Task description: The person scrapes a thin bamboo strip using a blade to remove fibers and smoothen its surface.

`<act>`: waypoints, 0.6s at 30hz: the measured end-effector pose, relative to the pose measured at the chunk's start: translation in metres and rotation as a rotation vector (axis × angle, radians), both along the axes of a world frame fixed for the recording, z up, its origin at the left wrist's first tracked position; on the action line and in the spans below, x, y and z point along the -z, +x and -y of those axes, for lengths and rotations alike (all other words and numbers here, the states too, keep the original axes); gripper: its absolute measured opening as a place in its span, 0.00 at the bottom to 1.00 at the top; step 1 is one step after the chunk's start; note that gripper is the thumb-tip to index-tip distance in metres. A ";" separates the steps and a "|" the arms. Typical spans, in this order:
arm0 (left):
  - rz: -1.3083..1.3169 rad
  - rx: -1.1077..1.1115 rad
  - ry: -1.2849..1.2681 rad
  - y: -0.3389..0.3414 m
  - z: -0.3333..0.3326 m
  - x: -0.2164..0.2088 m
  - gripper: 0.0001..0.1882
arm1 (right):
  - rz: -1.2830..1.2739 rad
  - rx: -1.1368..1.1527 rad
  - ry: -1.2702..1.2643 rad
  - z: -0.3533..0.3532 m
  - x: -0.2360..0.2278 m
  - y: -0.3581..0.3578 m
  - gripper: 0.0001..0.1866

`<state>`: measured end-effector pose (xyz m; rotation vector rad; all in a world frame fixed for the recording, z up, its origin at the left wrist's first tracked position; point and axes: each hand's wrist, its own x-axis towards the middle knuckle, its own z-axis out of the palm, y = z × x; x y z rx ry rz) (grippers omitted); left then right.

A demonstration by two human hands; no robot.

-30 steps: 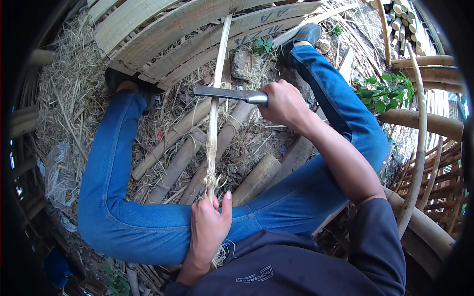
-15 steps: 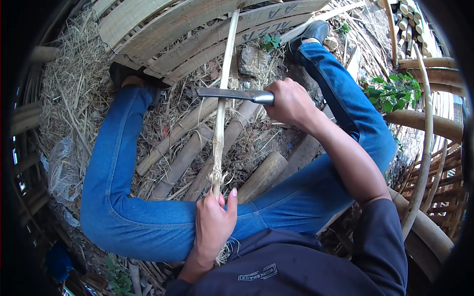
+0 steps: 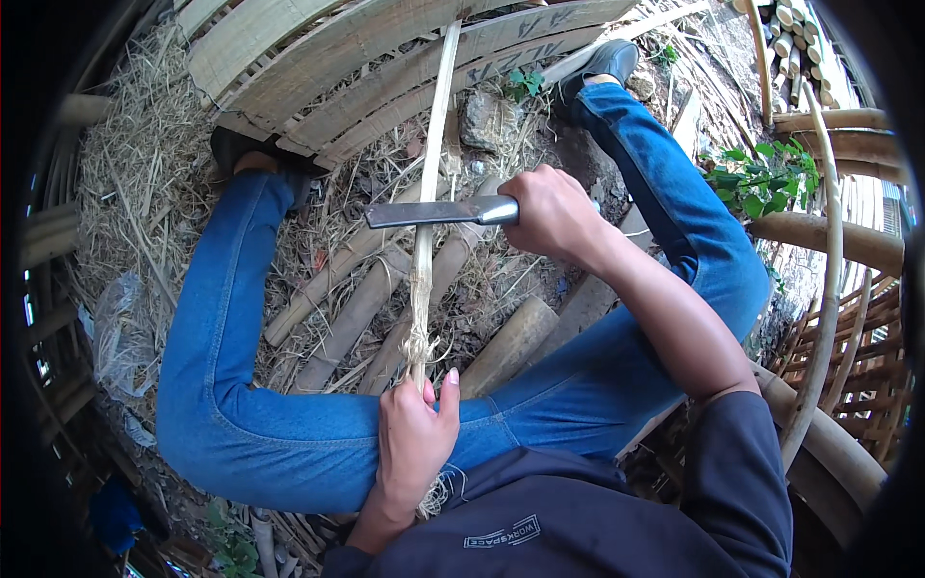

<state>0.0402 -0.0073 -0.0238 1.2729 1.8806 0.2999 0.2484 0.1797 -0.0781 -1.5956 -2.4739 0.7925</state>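
A long pale bamboo strip runs from near my lap up to the wooden slats in front of me. My left hand is closed around its near end, thumb pointing up, just below a clump of curled shavings. My right hand grips a knife with a long flat blade and a shiny metal collar; the fist hides most of its handle. The blade lies across the strip, pointing left, about midway between the shavings and the slats.
Wooden slat panel stands at the far side, between my feet. Several bamboo poles lie on the straw-covered ground between my legs. A stone sits beyond them. Green leaves and a bamboo rail are on the right.
The right hand has drawn the knife toward me along the strip and slightly left. My left hand stays in nearly the same place on the strip.
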 end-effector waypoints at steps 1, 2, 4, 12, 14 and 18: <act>0.004 0.006 0.000 0.000 0.000 0.000 0.21 | 0.060 0.085 0.000 -0.006 -0.004 0.003 0.04; 0.007 0.004 -0.001 0.001 -0.001 0.000 0.21 | 0.015 0.114 0.091 -0.011 -0.001 0.007 0.04; 0.012 0.000 0.002 0.002 -0.001 0.000 0.21 | 0.001 0.138 0.049 -0.007 0.000 0.010 0.04; 0.043 -0.035 0.037 0.000 0.001 0.003 0.22 | 0.035 -0.009 0.024 0.003 -0.002 -0.002 0.04; 0.037 -0.022 0.047 0.000 0.002 0.002 0.22 | -0.018 -0.023 0.086 0.014 0.003 -0.004 0.03; 0.056 -0.059 0.040 0.001 0.002 0.004 0.23 | 0.061 0.016 0.064 -0.003 0.002 0.002 0.02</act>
